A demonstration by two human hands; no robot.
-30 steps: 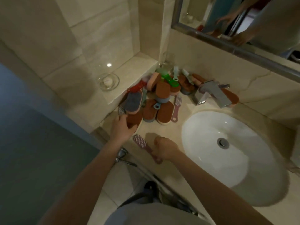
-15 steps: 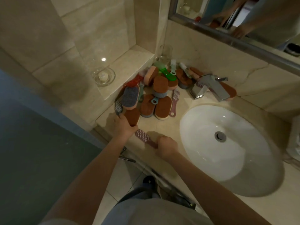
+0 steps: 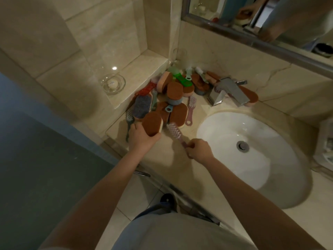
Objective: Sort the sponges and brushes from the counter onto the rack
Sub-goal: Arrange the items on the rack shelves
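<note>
My left hand (image 3: 141, 138) grips an oval brown-topped sponge (image 3: 153, 123), lifted just off the counter (image 3: 167, 159). The handle of a pink brush (image 3: 175, 133) is pinched in my right hand (image 3: 199, 150), its white bristle head tilted up toward the pile. Behind them, in the counter's corner, lies a heap of several brown sponges (image 3: 178, 115), a grey scrubber (image 3: 142, 106), a green brush (image 3: 182, 79), another pink brush (image 3: 190, 110) and a grey-green brush (image 3: 129, 121). No rack is in view.
A white basin (image 3: 252, 154) is sunk in the counter to the right, with a chrome faucet (image 3: 228, 92) behind it. A glass dish (image 3: 113, 83) sits on the raised ledge at left. A mirror (image 3: 261, 18) hangs above. Dark wall panel at left.
My left hand has closed on the brown sponge and lifted it. My right hand has picked the pink brush up off the counter and tilted its head upward.
</note>
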